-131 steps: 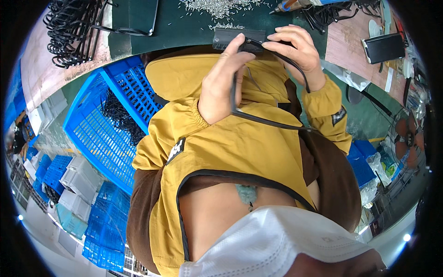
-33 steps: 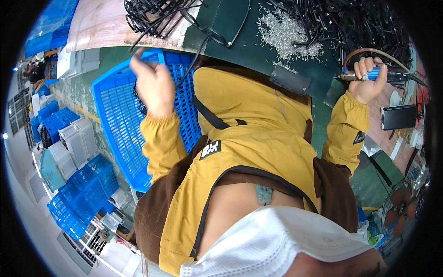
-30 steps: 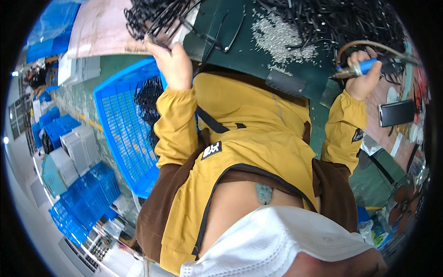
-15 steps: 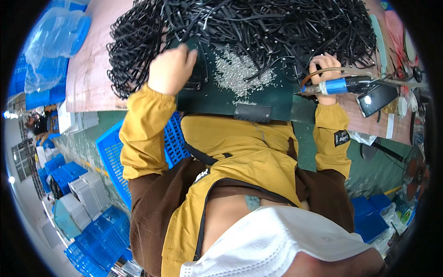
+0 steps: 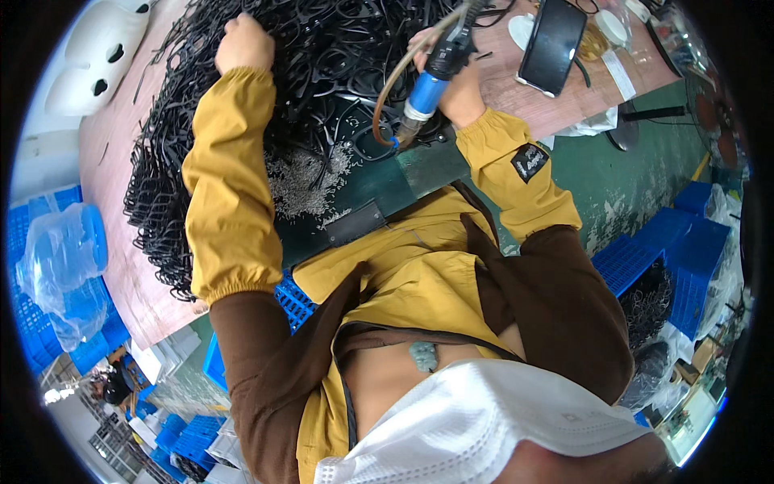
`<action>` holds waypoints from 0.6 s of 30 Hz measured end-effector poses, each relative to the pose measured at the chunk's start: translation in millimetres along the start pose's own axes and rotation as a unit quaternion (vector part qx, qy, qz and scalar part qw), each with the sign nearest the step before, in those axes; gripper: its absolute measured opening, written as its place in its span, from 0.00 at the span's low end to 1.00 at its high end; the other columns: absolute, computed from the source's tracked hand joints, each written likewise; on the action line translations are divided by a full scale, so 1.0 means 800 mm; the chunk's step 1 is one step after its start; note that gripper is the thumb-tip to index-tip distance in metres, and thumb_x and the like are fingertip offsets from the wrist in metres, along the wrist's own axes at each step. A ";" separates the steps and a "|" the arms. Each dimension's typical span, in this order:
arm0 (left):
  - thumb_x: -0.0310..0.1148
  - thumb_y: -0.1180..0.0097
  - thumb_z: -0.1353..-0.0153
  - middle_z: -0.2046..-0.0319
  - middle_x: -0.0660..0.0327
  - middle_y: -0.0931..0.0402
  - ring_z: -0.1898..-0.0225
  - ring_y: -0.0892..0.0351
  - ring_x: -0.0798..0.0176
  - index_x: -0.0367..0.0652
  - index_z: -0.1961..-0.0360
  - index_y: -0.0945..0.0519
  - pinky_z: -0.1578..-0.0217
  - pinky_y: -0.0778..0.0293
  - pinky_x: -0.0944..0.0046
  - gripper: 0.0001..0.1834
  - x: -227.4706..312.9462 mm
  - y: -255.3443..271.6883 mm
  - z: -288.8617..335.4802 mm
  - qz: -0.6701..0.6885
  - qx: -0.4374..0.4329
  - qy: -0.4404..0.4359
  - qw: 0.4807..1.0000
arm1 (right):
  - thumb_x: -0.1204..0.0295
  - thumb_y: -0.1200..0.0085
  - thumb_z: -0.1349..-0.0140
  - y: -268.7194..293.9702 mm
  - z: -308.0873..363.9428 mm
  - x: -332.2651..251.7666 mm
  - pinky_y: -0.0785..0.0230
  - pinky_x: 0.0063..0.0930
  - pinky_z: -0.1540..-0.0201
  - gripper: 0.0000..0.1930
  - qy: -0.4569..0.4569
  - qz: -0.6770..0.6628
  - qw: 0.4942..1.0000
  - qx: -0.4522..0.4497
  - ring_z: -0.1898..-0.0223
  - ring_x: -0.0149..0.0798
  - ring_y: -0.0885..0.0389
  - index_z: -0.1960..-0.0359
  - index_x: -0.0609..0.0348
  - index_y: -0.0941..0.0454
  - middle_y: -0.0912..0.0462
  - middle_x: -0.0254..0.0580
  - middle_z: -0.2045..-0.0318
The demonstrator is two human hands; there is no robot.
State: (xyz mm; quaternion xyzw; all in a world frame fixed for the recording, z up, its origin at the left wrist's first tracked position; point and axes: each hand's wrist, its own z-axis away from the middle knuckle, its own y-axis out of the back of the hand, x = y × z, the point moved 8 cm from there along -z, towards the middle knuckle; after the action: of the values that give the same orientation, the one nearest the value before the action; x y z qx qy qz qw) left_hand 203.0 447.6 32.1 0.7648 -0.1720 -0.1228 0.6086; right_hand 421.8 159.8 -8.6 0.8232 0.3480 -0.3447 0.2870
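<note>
A large heap of black eyeglass frames and slim black parts (image 5: 347,60) covers the far side of the table. My left hand (image 5: 244,47) is at the heap's far left, fingers curled in; what they hold, if anything, is hidden. My right hand (image 5: 461,89) is at the heap's right edge, behind a blue and black power screwdriver (image 5: 427,95). The tool overlaps it, so its grip does not show. Below the screwdriver's tip lies a black eyeglass frame (image 5: 376,142). Small silver screws (image 5: 310,181) are scattered on the dark green work surface (image 5: 393,181) between my arms.
A black phone (image 5: 553,48) lies on the pinkish tabletop (image 5: 516,101) at the right. At the near edge is a black flat piece (image 5: 356,224). Blue crates (image 5: 633,250) stand low at the right. Blue bins with clear plastic (image 5: 68,258) stand at the left.
The whole view has turned, so the table sits tilted. My left hand has moved farther out over the black heap. My right hand remains behind the screwdriver.
</note>
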 end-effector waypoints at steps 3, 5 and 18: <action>0.54 0.45 0.39 0.51 0.46 0.14 0.48 0.15 0.44 0.50 0.49 0.12 0.44 0.22 0.49 0.26 -0.050 0.039 0.013 0.126 0.054 0.039 0.990 | 0.85 0.44 0.42 0.062 -0.003 -0.017 0.23 0.30 0.55 0.14 0.014 0.103 0.977 0.187 0.57 0.39 0.16 0.55 0.60 0.17 0.20 0.43 0.56; 0.56 0.37 0.47 0.65 0.49 0.11 0.57 0.12 0.52 0.42 0.58 0.09 0.50 0.21 0.57 0.28 -0.091 0.053 0.014 0.295 0.022 0.111 0.949 | 0.80 0.43 0.39 0.089 -0.015 -0.002 0.21 0.34 0.53 0.14 -0.096 0.139 0.958 0.231 0.54 0.42 0.15 0.51 0.60 0.16 0.18 0.46 0.53; 0.30 0.51 0.24 0.57 0.49 0.17 0.61 0.12 0.53 0.36 0.57 0.26 0.61 0.16 0.61 0.07 -0.080 0.186 0.257 0.749 0.223 0.067 0.620 | 0.49 0.46 0.33 0.110 -0.047 -0.001 0.25 0.51 0.50 0.21 -0.083 0.475 0.875 -0.036 0.52 0.60 0.16 0.59 0.53 0.12 0.13 0.54 0.57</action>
State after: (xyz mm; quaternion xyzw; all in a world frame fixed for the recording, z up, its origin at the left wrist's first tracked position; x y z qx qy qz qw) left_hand 46.4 261.1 128.3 0.4891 -0.6665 0.4693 0.3103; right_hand 503.0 133.6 35.0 0.8468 -0.0983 -0.2214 0.4735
